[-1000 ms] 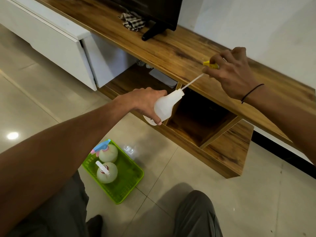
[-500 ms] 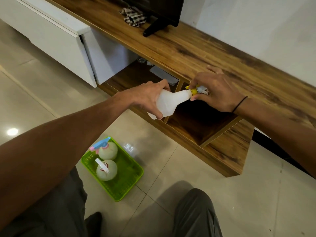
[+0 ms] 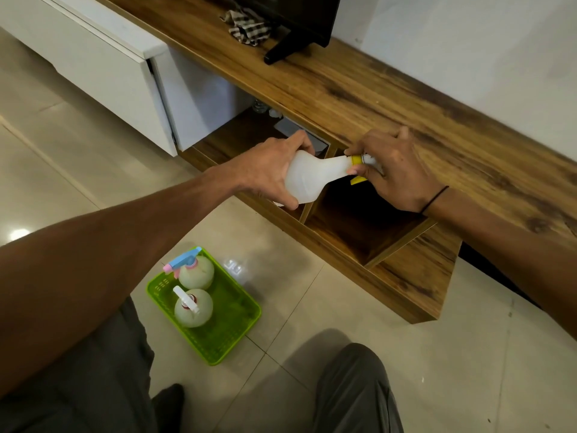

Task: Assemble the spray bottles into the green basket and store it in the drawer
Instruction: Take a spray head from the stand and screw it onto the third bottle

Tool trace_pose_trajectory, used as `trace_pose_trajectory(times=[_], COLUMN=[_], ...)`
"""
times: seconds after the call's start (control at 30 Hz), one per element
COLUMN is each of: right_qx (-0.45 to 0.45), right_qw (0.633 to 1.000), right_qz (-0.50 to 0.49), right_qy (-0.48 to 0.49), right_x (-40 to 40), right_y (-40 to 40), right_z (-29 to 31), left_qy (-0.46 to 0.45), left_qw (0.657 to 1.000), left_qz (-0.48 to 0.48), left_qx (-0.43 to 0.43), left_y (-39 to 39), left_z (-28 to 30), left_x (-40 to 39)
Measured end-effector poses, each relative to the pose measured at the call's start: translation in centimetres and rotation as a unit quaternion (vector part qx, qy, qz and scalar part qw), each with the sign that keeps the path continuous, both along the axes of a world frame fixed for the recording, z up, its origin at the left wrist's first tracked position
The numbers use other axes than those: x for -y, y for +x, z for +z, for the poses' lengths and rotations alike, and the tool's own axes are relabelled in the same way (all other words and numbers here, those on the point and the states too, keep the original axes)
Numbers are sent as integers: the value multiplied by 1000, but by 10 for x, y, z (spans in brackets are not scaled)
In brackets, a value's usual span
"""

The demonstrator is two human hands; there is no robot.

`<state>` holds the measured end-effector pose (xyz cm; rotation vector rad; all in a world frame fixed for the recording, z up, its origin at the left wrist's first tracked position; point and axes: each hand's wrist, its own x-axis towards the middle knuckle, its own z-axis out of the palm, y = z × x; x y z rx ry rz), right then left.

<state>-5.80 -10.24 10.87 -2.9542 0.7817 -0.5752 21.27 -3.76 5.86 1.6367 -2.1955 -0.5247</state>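
Observation:
My left hand (image 3: pixel 268 173) grips the body of a white translucent spray bottle (image 3: pixel 312 178), tilted with its neck to the right, in front of the wooden cabinet. My right hand (image 3: pixel 396 170) is closed on the yellow spray head (image 3: pixel 357 160) seated at the bottle's neck. On the floor below sits the green basket (image 3: pixel 237 320). Two round bottles stand in it: one with a blue and pink spray head (image 3: pixel 195 270), one with a white spray head (image 3: pixel 192 307).
A wooden TV cabinet (image 3: pixel 374 98) with open compartments (image 3: pixel 359 223) runs along the wall. Its white drawer (image 3: pixel 103 73) stands pulled out at left. A TV foot (image 3: pixel 284 48) and checked cloth (image 3: pixel 246 26) lie on top. My knees are at the bottom edge.
My right hand brought the yellow spray head down, its tube slid into the bottle, and the head now sits at the neck. The bottle has tilted flatter.

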Motion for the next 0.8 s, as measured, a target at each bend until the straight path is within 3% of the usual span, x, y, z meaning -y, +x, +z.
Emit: trace_pose_trajectory(times=[0.13, 0.3, 0.47, 0.8], right_qx=[116, 133, 80, 107], right_qw=[977, 939, 968, 975], right_qz=[-76, -104, -72, -30], right_qy=[160, 300, 227, 192], right_x=[-11, -17, -20, -27], right_y=[11, 18, 12, 9], right_z=[7, 3, -2, -12], left_qy=[-61, -60, 33, 171], left_qw=[998, 997, 998, 985], left_qz=[16, 29, 10, -30], left_qx=[12, 43, 46, 1], left_y=[1, 1, 0, 5], left_z=[-1, -4, -3, 2], left_x=[-4, -5, -4, 0])
